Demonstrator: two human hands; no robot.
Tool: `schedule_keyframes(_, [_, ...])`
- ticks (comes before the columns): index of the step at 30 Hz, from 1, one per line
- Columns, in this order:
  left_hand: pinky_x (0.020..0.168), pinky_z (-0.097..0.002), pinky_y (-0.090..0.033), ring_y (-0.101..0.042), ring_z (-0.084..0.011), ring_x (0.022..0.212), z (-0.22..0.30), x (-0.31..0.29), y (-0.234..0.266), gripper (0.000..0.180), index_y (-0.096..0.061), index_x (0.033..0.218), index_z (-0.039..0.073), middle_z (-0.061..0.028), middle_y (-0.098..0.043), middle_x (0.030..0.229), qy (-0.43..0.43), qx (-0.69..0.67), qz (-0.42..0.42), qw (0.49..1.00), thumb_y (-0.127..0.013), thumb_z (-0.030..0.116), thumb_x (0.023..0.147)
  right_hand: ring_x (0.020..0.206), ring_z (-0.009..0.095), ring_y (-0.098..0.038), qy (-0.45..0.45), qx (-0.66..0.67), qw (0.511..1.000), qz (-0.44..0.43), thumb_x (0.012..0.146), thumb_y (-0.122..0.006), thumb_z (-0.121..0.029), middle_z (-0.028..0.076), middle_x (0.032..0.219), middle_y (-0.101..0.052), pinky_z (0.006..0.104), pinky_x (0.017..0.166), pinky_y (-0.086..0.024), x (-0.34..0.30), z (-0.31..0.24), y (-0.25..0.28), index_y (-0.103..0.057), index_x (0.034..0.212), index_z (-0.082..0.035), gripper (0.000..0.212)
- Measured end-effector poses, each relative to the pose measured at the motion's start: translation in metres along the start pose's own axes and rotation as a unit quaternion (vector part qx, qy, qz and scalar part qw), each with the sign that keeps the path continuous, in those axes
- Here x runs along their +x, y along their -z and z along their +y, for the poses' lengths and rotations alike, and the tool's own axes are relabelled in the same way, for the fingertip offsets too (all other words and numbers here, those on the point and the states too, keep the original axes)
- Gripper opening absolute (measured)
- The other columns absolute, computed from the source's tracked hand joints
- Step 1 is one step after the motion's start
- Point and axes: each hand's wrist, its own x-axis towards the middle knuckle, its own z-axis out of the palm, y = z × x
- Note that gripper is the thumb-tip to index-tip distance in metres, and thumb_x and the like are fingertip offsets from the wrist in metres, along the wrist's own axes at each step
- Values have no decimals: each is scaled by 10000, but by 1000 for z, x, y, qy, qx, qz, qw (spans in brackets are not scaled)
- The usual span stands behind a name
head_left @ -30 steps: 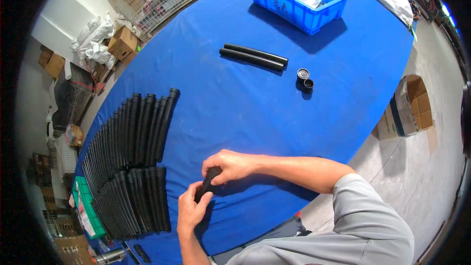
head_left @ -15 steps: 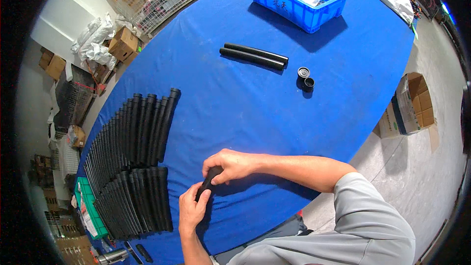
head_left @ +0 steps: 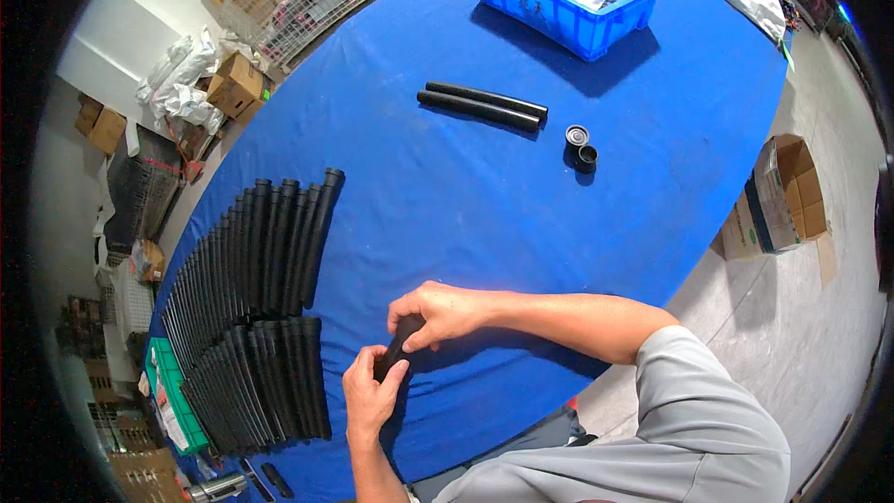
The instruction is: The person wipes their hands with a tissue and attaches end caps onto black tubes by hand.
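Note:
A short black tube (head_left: 396, 350) is held between both hands over the near part of the blue table (head_left: 447, 214). My left hand (head_left: 370, 398) grips its lower end and my right hand (head_left: 438, 313) closes over its upper end, hiding most of it. To the left, two rows of many black tubes (head_left: 261, 307) lie side by side. Two more black tubes (head_left: 484, 104) lie farther up the table, with two small black caps (head_left: 581, 149) beside them.
A blue plastic bin (head_left: 568, 0) holding clear bags stands at the far edge. A green box (head_left: 172, 401) sits at the table's left rim. Cardboard boxes (head_left: 233, 84) and wire racks stand on the floor beyond, and an open carton (head_left: 782, 196) lies right.
Both hands stay closed on the short tube in nearly the same spot; only a slight shift of the fingers shows.

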Motion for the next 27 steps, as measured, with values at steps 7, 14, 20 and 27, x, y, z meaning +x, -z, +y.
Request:
schedule_keyframes(7, [697,-301,-489,-609,-150,750,3,4,-3,328,-629,1082,-15,-99,-670,846,-10,-29,-1,1000,-724,164,824,607,167,-646,100,-74,992,25,777,-711,-149,88,711,-653,328,545,-506,3,11,2,-631,1009,-12,281])
schedule_keyframes(14, [791,-388,-515,-654,-325,854,18,0,-12,310,-655,1033,-15,-161,-683,931,-212,99,218,947,-752,79,755,672,166,-642,71,-80,993,46,820,-706,-178,85,751,-663,336,609,-507,1,1,4,-632,1027,-18,272])
schedule_keyframes(20, [929,-405,-520,-630,-324,1102,19,-23,-36,376,-575,1228,-24,-190,-621,1237,124,-587,-117,791,-628,221,949,661,148,-620,75,-86,985,128,793,-715,-236,81,735,-653,335,581,-485,4,7,7,-648,979,-35,282])
schedule_keyframes(27, [1079,-443,-416,-438,-307,1336,11,4,-71,442,-512,1340,96,-183,-441,1447,105,-826,-9,553,-629,254,945,710,97,-595,54,0,992,109,823,-704,-175,28,755,-645,281,625,-481,0,-3,14,-638,990,-36,227])
